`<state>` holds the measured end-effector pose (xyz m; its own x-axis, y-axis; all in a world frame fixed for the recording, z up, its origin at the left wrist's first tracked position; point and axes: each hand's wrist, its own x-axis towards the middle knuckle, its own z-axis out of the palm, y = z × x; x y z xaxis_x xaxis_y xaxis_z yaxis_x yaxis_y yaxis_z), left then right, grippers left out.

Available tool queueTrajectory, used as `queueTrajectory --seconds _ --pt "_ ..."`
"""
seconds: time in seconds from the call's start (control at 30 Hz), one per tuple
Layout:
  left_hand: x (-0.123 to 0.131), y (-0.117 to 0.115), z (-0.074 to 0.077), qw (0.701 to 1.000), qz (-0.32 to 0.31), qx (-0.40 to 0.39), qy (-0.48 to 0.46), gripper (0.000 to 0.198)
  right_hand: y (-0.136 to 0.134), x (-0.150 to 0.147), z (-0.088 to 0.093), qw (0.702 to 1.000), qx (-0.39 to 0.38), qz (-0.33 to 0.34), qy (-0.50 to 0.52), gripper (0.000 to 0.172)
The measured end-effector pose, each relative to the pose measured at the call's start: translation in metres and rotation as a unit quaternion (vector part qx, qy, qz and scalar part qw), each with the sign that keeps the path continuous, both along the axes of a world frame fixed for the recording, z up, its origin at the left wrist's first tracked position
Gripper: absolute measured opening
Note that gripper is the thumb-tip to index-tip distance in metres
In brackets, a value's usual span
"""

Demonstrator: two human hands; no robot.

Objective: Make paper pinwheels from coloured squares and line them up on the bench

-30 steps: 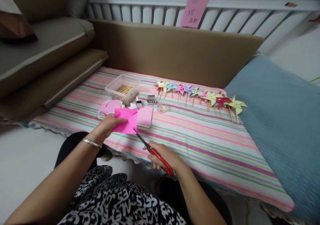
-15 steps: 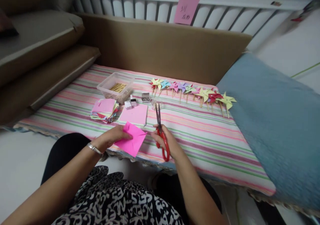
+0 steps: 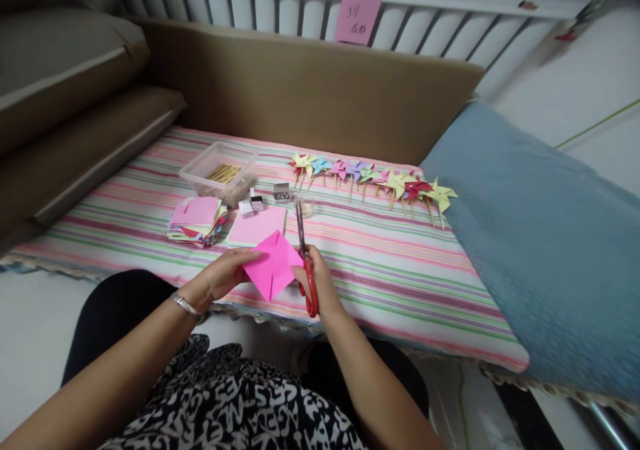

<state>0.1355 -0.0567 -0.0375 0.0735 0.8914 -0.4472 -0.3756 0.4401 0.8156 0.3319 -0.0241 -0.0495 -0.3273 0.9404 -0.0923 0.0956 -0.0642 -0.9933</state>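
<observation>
My left hand (image 3: 231, 271) pinches the left corner of a bright pink paper square (image 3: 274, 263), which has slits cut in from its corners. My right hand (image 3: 316, 275) is wrapped around red-handled scissors (image 3: 309, 283), their dark blades pointing away from me. Fingers of this hand also meet the paper's right corner. Just beyond the paper lies a pale pink stack of paper sheets (image 3: 263, 225). Left of it is a pile of mixed coloured paper (image 3: 197, 217).
A clear plastic box (image 3: 193, 178) holds thin wooden sticks (image 3: 225, 173). Small boxes (image 3: 253, 203), an open box of small metal pieces (image 3: 282, 193) and a clear container (image 3: 305, 207) stand nearby. Several paper pinwheels (image 3: 397, 183) line the back, before a brown board (image 3: 300, 90).
The pink paper has turned and come to the scissors; my right hand moved left and now touches its right corner. The whole view has shifted slightly.
</observation>
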Motion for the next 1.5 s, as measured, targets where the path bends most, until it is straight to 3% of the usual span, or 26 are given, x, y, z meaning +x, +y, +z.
queueTrajectory --seconds 0.13,0.33,0.43,0.6,0.77,0.93,1.13,1.5 --pt "0.018 -0.006 -0.006 0.991 0.103 0.032 -0.074 0.03 0.0 -0.005 -0.002 0.998 -0.003 -0.061 0.034 0.034" --pt "0.043 -0.005 -0.013 0.986 0.147 0.049 -0.056 0.036 -0.003 -0.018 -0.011 0.997 0.0 -0.064 0.046 0.037" --pt "0.035 0.002 -0.013 0.978 0.197 0.06 -0.015 0.043 -0.003 -0.017 -0.013 0.999 0.001 -0.017 0.04 0.04" --pt "-0.009 0.011 -0.001 0.962 0.241 0.075 0.109 0.045 0.001 -0.005 -0.014 0.996 0.045 0.067 0.025 0.044" --pt "-0.047 0.011 0.015 0.952 0.238 0.052 0.187 0.036 -0.005 0.001 -0.009 0.981 0.049 0.178 -0.062 0.042" --pt "-0.057 0.009 0.028 0.96 0.201 0.04 0.188 0.037 -0.011 -0.002 0.003 0.959 0.012 0.257 -0.121 0.041" --pt "-0.06 0.009 0.036 0.968 0.172 0.036 0.177 0.037 -0.011 -0.007 0.008 0.953 -0.063 0.258 -0.144 0.041" --pt "-0.067 0.004 0.043 0.982 0.108 0.006 0.154 0.033 -0.013 -0.003 0.013 0.954 -0.07 0.252 -0.147 0.03"
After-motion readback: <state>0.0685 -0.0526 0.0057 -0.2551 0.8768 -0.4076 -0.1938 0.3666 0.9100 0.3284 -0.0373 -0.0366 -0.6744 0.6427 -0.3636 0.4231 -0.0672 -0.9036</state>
